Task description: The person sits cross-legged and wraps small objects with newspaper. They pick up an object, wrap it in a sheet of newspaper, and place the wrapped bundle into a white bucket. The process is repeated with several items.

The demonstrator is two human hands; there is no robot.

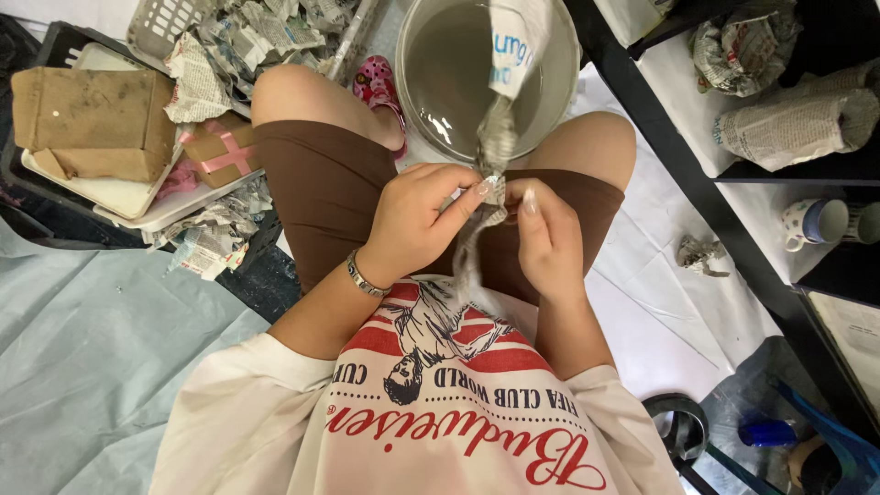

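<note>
I sit with my knees apart, and both hands meet over my lap on a long twisted strip of newspaper point(500, 128). My left hand point(417, 220) pinches the strip between thumb and fingers; a metal bracelet is on that wrist. My right hand point(545, 243) grips the same strip just to the right, fingers curled. The strip's upper end fans out over a round grey basin point(449, 82) holding grey liquid, which stands on the floor between my knees. Its lower end hangs down toward my shirt.
A cardboard box point(92, 124) on white trays lies far left, beside crumpled newspaper point(266, 32) and a plastic basket. A black shelf frame point(697, 183) at right holds newspaper-wrapped bundles point(797, 119) and a mug point(816, 222). A small paper wad point(701, 254) lies on the white floor sheet.
</note>
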